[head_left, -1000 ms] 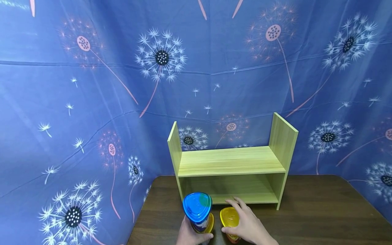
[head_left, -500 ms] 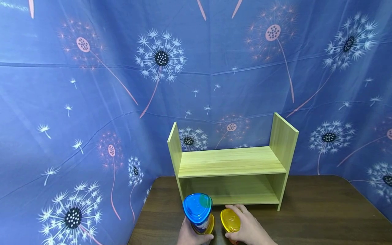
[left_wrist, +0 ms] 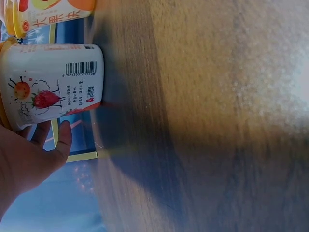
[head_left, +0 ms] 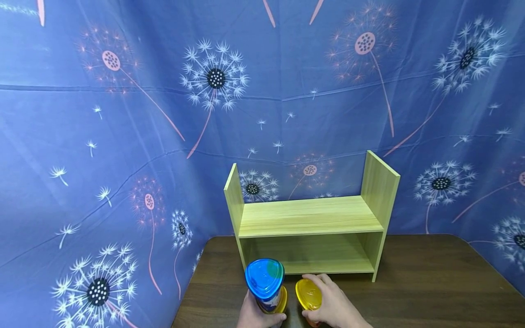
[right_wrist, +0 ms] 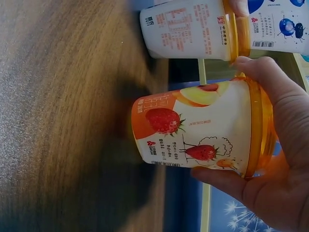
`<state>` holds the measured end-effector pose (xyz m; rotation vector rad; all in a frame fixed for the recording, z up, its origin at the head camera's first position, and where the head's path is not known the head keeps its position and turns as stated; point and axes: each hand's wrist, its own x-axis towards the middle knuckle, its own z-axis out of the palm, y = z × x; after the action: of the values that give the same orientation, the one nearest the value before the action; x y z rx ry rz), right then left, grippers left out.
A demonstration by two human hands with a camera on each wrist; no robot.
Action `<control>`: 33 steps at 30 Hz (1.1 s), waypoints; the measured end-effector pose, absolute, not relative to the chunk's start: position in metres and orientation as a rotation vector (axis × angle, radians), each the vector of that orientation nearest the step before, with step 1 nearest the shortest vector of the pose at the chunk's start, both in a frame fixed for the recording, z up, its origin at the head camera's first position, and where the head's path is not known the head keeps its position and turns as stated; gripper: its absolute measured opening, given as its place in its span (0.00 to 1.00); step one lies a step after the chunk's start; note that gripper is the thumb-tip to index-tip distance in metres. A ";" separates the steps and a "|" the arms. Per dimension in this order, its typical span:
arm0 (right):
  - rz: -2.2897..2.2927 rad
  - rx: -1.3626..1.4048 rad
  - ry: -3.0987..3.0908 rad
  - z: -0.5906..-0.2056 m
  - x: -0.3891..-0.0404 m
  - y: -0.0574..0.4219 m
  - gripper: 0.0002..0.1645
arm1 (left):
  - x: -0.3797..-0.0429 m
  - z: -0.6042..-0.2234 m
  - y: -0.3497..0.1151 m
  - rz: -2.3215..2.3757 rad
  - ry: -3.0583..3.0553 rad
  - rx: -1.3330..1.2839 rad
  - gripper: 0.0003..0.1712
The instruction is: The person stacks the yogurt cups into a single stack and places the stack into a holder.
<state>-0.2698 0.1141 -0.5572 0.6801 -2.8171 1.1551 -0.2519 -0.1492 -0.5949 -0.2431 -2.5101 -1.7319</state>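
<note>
My left hand [head_left: 256, 314] grips a stack of two yogurt cups, its thumb by the joint between them. The upper one, a blue-lidded yogurt cup [head_left: 264, 278], carries blueberry pictures in the right wrist view. Below it is a white yogurt cup with a yellow lid [left_wrist: 53, 82], a strawberry and a barcode on its side. My right hand [head_left: 336, 305] grips another yellow-lidded yogurt cup [right_wrist: 193, 125] near its lid, thumb and fingers on opposite sides. That cup leans slightly, its base close over the tabletop, just right of the stack.
A two-level pale wooden shelf [head_left: 309, 218] stands behind the cups, at the back of the dark brown table [head_left: 430, 278]. Blue dandelion-print cloth [head_left: 287, 123] hangs behind and to the sides.
My right hand has closed around the top of the yellow-lidded yogurt cup, its fingers coming down, and the cup has tilted a little. The left hand and its stack stay almost still.
</note>
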 end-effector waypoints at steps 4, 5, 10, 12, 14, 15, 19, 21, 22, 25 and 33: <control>1.122 0.662 -2.818 -0.551 -0.269 0.114 0.50 | -0.252 -0.596 -0.148 -1.729 -2.510 -0.235 0.54; 1.116 0.661 -2.816 -0.549 -0.269 0.114 0.50 | -0.252 -0.596 -0.149 -1.730 -2.507 -0.235 0.54; 1.118 0.659 -2.796 -0.538 -0.269 0.113 0.50 | -0.250 -0.597 -0.150 -1.721 -2.485 -0.238 0.54; 1.105 0.656 -2.788 -0.534 -0.269 0.112 0.49 | -0.249 -0.596 -0.150 -1.697 -2.487 -0.241 0.55; 1.091 0.654 -2.781 -0.530 -0.269 0.113 0.49 | -0.248 -0.596 -0.150 -1.682 -2.493 -0.234 0.55; 1.081 0.652 -2.777 -0.529 -0.269 0.113 0.49 | -0.248 -0.596 -0.150 -1.683 -2.495 -0.227 0.55; 1.045 0.641 -2.766 -0.521 -0.268 0.114 0.49 | -0.248 -0.594 -0.149 -1.707 -2.496 -0.211 0.56; 1.027 0.631 -2.760 -0.516 -0.267 0.114 0.50 | -0.248 -0.594 -0.149 -1.723 -2.494 -0.211 0.56; 1.017 0.626 -2.757 -0.513 -0.266 0.114 0.50 | -0.248 -0.594 -0.149 -1.728 -2.493 -0.216 0.56; 0.983 0.616 -2.739 -0.506 -0.264 0.114 0.50 | -0.248 -0.594 -0.149 -1.739 -2.489 -0.218 0.56; 0.929 0.616 -2.715 -0.478 -0.263 0.116 0.51 | -0.249 -0.594 -0.149 -1.738 -2.478 -0.233 0.56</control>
<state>-0.2633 0.1160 -0.4782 0.6159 -2.7148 0.9286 -0.2485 -0.1485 -0.5944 -0.2329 -2.4780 -1.7383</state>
